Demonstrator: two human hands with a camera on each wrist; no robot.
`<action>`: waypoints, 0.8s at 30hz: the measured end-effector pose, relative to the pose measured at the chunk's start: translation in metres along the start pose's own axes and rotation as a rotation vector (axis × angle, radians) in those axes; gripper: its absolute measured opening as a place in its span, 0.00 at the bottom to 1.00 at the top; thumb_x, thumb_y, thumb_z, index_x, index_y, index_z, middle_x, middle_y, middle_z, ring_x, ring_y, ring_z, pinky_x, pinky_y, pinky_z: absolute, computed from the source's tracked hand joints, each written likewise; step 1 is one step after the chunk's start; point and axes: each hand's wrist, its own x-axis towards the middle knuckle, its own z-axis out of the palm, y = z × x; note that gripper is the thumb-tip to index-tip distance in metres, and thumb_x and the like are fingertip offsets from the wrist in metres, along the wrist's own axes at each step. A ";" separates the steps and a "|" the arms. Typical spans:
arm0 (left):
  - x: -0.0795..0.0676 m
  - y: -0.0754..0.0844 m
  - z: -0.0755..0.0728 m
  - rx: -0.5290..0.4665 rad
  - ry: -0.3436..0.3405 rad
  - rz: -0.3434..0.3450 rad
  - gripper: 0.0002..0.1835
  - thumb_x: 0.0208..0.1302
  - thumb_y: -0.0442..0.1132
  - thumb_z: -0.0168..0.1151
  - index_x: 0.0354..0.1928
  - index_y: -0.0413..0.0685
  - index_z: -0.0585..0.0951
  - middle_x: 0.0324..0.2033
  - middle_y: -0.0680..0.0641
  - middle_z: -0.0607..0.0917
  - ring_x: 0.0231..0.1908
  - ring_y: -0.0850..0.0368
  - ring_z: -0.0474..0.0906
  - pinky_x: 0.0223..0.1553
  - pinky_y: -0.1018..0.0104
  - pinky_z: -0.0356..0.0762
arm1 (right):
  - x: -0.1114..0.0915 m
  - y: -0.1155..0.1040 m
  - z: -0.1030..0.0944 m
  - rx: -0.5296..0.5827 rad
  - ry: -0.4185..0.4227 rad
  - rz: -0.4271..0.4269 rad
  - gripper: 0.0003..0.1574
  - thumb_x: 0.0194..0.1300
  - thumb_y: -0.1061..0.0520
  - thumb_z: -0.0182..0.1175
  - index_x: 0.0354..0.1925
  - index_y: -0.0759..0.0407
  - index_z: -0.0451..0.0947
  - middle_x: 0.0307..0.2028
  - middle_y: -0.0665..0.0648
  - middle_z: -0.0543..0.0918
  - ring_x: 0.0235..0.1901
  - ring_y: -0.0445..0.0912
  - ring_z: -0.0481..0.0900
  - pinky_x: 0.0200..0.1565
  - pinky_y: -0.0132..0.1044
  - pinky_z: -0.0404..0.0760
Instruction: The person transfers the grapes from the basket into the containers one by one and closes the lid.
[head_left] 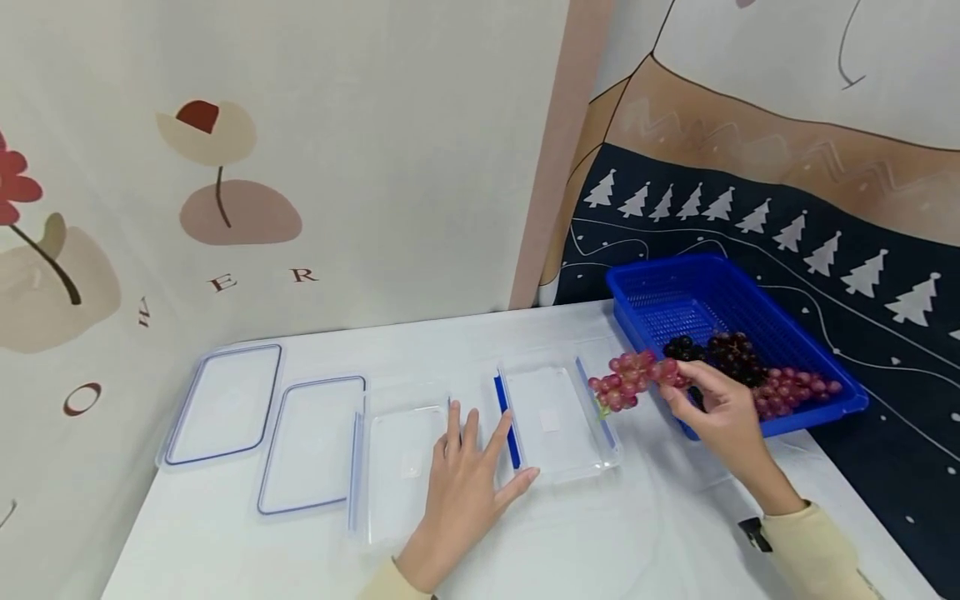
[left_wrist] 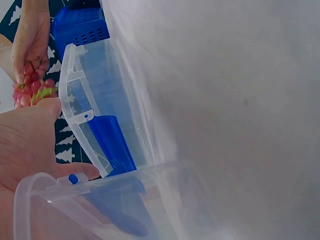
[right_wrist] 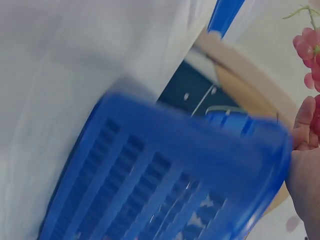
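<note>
Boxes first: left box [head_left: 401, 454] and right box [head_left: 558, 433] sit side by side mid-desk [head_left: 600, 533], lids off, so both can be reached from above. Left lid [head_left: 225, 404] and right lid [head_left: 318, 442] lie flat at the left, probably parked there to free the space around the boxes. Basket [head_left: 787, 333] is far right, presumably for the right hand; black grapes [head_left: 738, 358] and loose-looking red grapes [head_left: 795, 387] sit toward its near end, which keeps them in easy reach.

Right grip [head_left: 720, 408]: thumb and fingertips pinched on the right end of the red bunch [head_left: 630, 379]. Looks like a light hold, makes sense on soft fruit, and leaves most of the bunch sticking out left of the fingers. Bunch is up off the desk, between right box and basket. Its left end, green stem [head_left: 602, 409] showing, is over or just beside the box's right edge; can't tell which.

Left grip [head_left: 465, 479]: holds nothing. Fingers spread, nearly straight, across the gap between the boxes, near the blue clip [head_left: 514, 450]. Maybe steadying a box; can't confirm contact.
</note>
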 end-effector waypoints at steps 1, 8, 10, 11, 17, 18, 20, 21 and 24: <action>0.000 0.000 0.000 -0.002 -0.004 -0.002 0.44 0.75 0.74 0.57 0.80 0.53 0.75 0.70 0.26 0.74 0.79 0.21 0.53 0.64 0.32 0.73 | 0.000 0.000 0.005 0.005 -0.015 0.000 0.27 0.60 0.88 0.61 0.57 0.82 0.82 0.50 0.53 0.89 0.49 0.41 0.85 0.52 0.28 0.83; -0.001 -0.001 0.000 -0.005 -0.015 -0.003 0.45 0.75 0.75 0.55 0.80 0.53 0.75 0.70 0.25 0.73 0.79 0.21 0.53 0.63 0.31 0.73 | -0.007 0.010 0.040 0.010 -0.089 -0.046 0.28 0.54 0.89 0.64 0.53 0.80 0.84 0.46 0.55 0.89 0.45 0.39 0.84 0.47 0.27 0.83; -0.001 -0.001 -0.001 -0.008 -0.002 0.006 0.45 0.75 0.76 0.55 0.80 0.52 0.75 0.70 0.25 0.73 0.78 0.20 0.53 0.63 0.30 0.73 | -0.010 0.010 0.048 -0.048 -0.116 -0.038 0.29 0.53 0.88 0.67 0.53 0.76 0.85 0.46 0.55 0.89 0.45 0.38 0.85 0.46 0.26 0.84; -0.002 -0.002 0.000 -0.007 0.007 0.011 0.46 0.75 0.76 0.54 0.79 0.52 0.76 0.70 0.25 0.74 0.78 0.20 0.53 0.63 0.30 0.73 | -0.011 0.012 0.052 -0.063 -0.130 -0.053 0.29 0.53 0.87 0.68 0.53 0.75 0.86 0.46 0.57 0.89 0.44 0.38 0.85 0.44 0.27 0.84; -0.002 -0.001 -0.001 -0.005 0.009 0.014 0.46 0.73 0.77 0.55 0.79 0.52 0.76 0.70 0.25 0.74 0.78 0.20 0.54 0.62 0.30 0.74 | -0.018 0.019 0.070 -0.137 -0.215 -0.148 0.32 0.50 0.80 0.75 0.55 0.68 0.87 0.44 0.59 0.90 0.36 0.42 0.83 0.34 0.30 0.80; -0.002 -0.001 -0.002 -0.002 0.000 0.010 0.46 0.73 0.77 0.56 0.79 0.53 0.76 0.70 0.25 0.74 0.78 0.21 0.54 0.62 0.30 0.74 | -0.019 0.020 0.071 -0.144 -0.230 -0.154 0.32 0.50 0.79 0.76 0.55 0.67 0.87 0.44 0.58 0.90 0.37 0.43 0.84 0.37 0.28 0.81; -0.001 0.000 -0.002 0.007 -0.015 0.003 0.47 0.72 0.77 0.58 0.80 0.53 0.75 0.70 0.26 0.74 0.79 0.21 0.54 0.63 0.31 0.75 | -0.021 0.023 0.075 -0.167 -0.260 -0.159 0.32 0.51 0.77 0.76 0.56 0.65 0.88 0.45 0.57 0.91 0.40 0.45 0.86 0.48 0.28 0.81; -0.001 0.000 -0.002 0.010 -0.020 -0.001 0.47 0.72 0.77 0.58 0.80 0.54 0.75 0.70 0.26 0.74 0.79 0.22 0.54 0.63 0.31 0.75 | -0.022 0.024 0.076 -0.191 -0.272 -0.162 0.31 0.51 0.76 0.77 0.55 0.64 0.88 0.45 0.56 0.91 0.42 0.46 0.87 0.52 0.27 0.80; 0.000 0.000 -0.003 0.023 -0.026 -0.003 0.47 0.72 0.76 0.59 0.81 0.54 0.74 0.70 0.26 0.74 0.79 0.22 0.54 0.64 0.32 0.75 | -0.023 0.025 0.079 -0.298 -0.303 -0.182 0.28 0.52 0.71 0.78 0.54 0.60 0.89 0.46 0.53 0.91 0.44 0.47 0.87 0.56 0.31 0.76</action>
